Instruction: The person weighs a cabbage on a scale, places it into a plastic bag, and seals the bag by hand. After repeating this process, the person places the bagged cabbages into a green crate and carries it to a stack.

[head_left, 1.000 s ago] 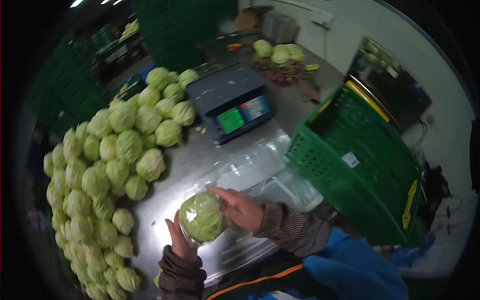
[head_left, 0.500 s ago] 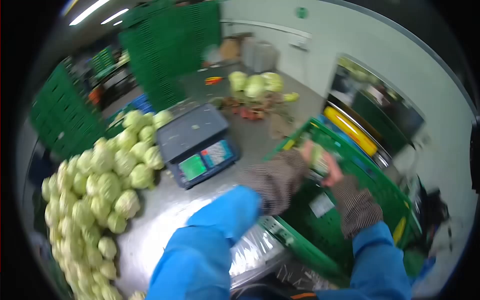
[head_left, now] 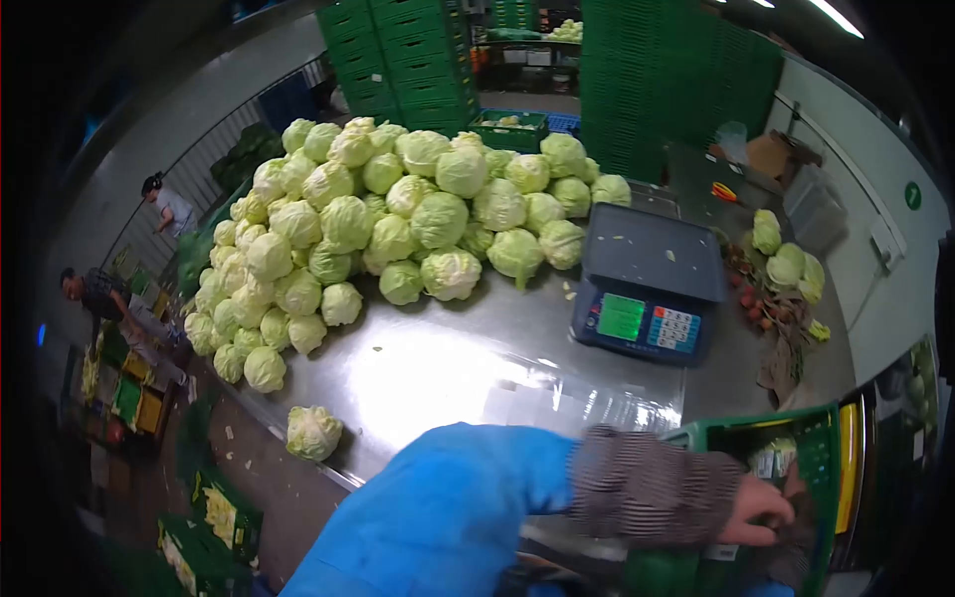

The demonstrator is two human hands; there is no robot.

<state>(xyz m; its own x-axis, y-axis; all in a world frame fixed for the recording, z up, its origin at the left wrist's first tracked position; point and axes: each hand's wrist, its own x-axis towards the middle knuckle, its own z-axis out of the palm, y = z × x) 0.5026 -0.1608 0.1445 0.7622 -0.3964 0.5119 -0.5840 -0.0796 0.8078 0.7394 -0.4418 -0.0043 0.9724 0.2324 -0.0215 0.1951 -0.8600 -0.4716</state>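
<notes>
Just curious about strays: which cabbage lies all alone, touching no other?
The cabbage at the front-left edge of the steel table, nearest the camera wearer. Bare metal separates it from the big pile, whose heads all touch.

The left arm [head_left: 448, 507], in a blue sleeve with a brown striped knit cuff, stretches across the bottom of the frame toward the lower right. The left hand [head_left: 761, 507] is palm down with its fingers curled under. Just below it, only the right wrist [head_left: 791, 552] shows in a dark striped cuff, and the hand beyond it is hidden.
</notes>
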